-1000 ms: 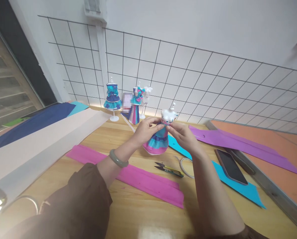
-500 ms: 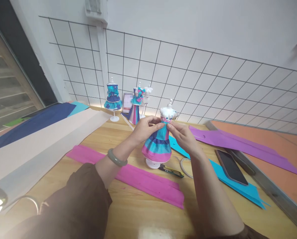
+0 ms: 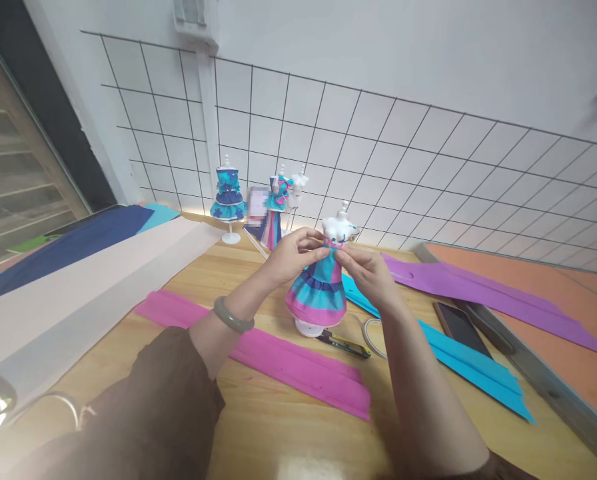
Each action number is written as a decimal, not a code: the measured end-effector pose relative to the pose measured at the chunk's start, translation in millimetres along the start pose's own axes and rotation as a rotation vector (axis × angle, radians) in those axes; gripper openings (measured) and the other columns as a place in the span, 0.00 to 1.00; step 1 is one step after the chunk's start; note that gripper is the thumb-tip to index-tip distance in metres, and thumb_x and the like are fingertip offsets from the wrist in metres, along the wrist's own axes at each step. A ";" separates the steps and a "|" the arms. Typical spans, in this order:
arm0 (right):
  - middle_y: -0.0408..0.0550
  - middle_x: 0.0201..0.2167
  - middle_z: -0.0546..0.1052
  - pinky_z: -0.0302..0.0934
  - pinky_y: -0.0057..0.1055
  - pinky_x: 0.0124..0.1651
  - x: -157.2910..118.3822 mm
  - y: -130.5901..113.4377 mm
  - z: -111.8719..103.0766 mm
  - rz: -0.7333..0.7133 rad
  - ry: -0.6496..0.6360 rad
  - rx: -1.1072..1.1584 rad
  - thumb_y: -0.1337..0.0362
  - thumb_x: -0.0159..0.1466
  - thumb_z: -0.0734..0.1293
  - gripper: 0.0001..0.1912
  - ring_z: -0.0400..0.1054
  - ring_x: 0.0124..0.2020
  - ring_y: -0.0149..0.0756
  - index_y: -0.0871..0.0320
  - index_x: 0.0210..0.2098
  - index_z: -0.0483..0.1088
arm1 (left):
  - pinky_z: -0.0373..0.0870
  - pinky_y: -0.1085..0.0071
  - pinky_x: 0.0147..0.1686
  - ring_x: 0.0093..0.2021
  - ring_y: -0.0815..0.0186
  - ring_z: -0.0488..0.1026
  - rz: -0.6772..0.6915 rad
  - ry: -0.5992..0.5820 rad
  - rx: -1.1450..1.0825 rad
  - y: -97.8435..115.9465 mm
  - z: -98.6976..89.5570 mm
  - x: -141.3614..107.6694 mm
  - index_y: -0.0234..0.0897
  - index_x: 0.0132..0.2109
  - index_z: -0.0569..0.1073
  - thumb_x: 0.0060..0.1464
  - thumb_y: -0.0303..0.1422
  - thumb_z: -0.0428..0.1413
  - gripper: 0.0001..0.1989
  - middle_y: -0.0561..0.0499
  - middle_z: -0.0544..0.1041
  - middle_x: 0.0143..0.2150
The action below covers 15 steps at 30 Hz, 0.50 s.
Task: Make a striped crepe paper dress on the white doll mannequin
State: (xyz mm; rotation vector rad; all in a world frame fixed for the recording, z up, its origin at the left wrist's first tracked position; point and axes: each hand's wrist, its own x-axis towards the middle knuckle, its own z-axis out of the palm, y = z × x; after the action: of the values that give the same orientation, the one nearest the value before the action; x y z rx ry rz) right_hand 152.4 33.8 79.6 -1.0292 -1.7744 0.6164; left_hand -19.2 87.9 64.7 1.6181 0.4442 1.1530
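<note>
A small white mannequin (image 3: 336,229) on a round white base stands upright on the wooden table. It wears a striped dress (image 3: 316,300) in teal, navy and pink, with a pink band at the waist. My left hand (image 3: 298,253) pinches the dress at its upper left, thumb toward the front. My right hand (image 3: 366,270) pinches the upper right side of the dress, close to the left thumb. Between the two hands the top of the teal cloth shows. The far side of the dress is hidden.
A yellow and black cutter (image 3: 346,345) and a tape roll (image 3: 374,337) lie near the base. Pink cloth (image 3: 298,373), blue cloth (image 3: 478,367), purple cloth (image 3: 478,287) and a phone (image 3: 461,327) lie around. Dressed mannequins (image 3: 228,193) stand behind. Pale sheets (image 3: 103,280) cover the left.
Both hands keep their grip on the dress, with barely any shift. At the right, the blue cloth now covers more of the phone's lower part.
</note>
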 end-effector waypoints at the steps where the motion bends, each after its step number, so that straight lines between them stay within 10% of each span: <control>1: 0.46 0.40 0.78 0.61 0.39 0.49 0.2 2.1 0.4 0.006 0.010 0.022 0.53 0.62 0.64 0.15 0.68 0.46 0.44 0.55 0.36 0.78 | 0.68 0.71 0.37 0.37 0.66 0.74 -0.002 0.002 0.000 -0.3 0.2 -0.4 0.36 0.45 0.67 0.48 0.37 0.61 0.18 0.48 0.76 0.39; 9: 0.45 0.47 0.76 0.59 0.41 0.54 -0.8 3.3 -1.3 0.072 -0.144 0.185 0.52 0.60 0.66 0.19 0.67 0.50 0.44 0.51 0.49 0.73 | 0.67 0.69 0.41 0.41 0.65 0.73 0.055 0.083 0.142 0.7 3.1 -4.5 0.40 0.48 0.64 0.52 0.38 0.57 0.17 0.48 0.76 0.40; 15: 0.47 0.36 0.79 0.64 0.40 0.47 -1.8 6.6 0.2 0.126 -0.036 0.188 0.48 0.61 0.62 0.20 0.70 0.41 0.42 0.57 0.36 0.78 | 0.65 0.67 0.44 0.43 0.64 0.73 0.068 0.077 0.236 5.3 4.9 -6.0 0.40 0.48 0.64 0.52 0.38 0.57 0.18 0.49 0.77 0.40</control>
State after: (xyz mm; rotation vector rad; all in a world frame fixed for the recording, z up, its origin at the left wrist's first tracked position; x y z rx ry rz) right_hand 155.0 35.7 73.5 -1.0098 -1.6564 0.8677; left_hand -19.2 78.8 66.7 1.8080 0.5976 1.2544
